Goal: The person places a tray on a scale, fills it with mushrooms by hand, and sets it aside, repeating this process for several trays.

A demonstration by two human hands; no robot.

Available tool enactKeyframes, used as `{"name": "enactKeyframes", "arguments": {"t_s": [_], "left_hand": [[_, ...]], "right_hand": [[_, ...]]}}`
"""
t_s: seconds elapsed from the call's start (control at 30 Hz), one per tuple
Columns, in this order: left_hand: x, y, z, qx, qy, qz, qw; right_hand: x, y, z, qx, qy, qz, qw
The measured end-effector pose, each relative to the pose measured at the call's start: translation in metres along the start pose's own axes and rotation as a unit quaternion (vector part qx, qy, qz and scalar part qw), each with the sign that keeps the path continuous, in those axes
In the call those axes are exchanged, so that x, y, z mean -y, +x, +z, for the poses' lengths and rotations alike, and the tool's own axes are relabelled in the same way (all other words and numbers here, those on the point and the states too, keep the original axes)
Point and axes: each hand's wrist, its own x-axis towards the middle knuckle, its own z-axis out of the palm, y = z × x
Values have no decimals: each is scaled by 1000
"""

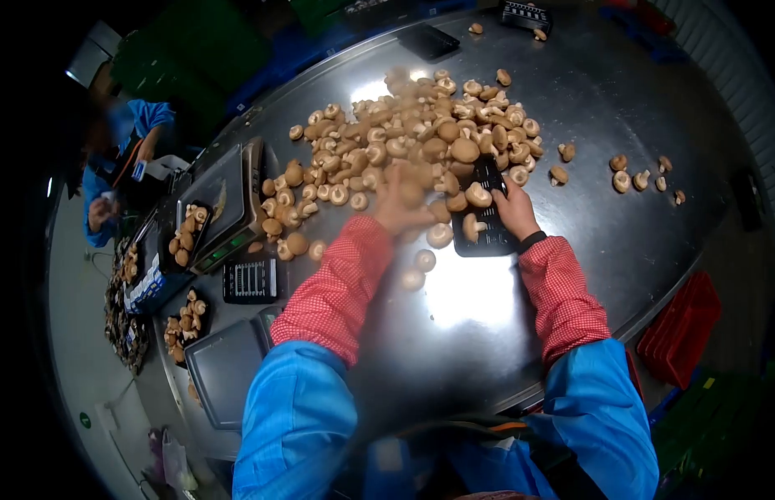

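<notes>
A large heap of brown-capped mushrooms (387,137) is spread on the metal table. My left hand (396,207) is at the near edge of the heap, blurred by motion. Its thumb and fingers curve around a blurred mushroom (411,193). My right hand (516,210) grips the right side of a black plastic tray (486,243), thumb over the rim. Several mushrooms lie in or against this tray, one with its stem (472,227) showing. Two loose mushrooms (424,260) sit on the table below my left hand.
At left stand a scale (229,200), a black tray (250,281) and filled trays of mushrooms (187,237). Stray mushrooms (621,181) lie at right. Black trays (429,42) are at the far edge, red crates (679,329) beside the table. A person in blue (145,125) works at far left.
</notes>
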Motion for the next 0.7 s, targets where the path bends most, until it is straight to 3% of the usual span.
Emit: {"name": "enactKeyframes", "arguments": {"t_s": [0.07, 0.13, 0.2, 0.27, 0.3, 0.37, 0.43, 0.5, 0.57, 0.7], "left_hand": [[4, -4, 5, -24, -7, 28, 999], [-26, -23, 2, 82, -272, -12, 959], [-34, -32, 20, 84, -330, 28, 940], [-16, -26, 58, -5, -183, 148, 972], [-24, -30, 60, 41, -317, 81, 944], [-40, -38, 76, 44, -383, 75, 920], [-62, -51, 80, 14, -303, 79, 950], [-89, -79, 81, -45, -71, 89, 992], [-116, -114, 83, -83, 108, 109, 985], [-115, -158, 92, -146, 206, 220, 942]], "right_hand": [[6, -2, 2, -2, 29, 15, 999], [2, -7, 7, -15, 29, -1, 999], [9, -12, 4, -9, 30, 5, 999], [14, -16, -2, 8, 12, 21, 1000], [15, -21, -5, 18, 3, 30, 999], [6, -34, -2, 17, 82, 57, 995], [-6, -47, 12, -19, 139, 82, 987], [-3, -67, 17, -14, 308, 156, 939], [9, -92, 22, -16, 397, 185, 899], [22, -131, 26, -34, 454, 198, 868]]}}
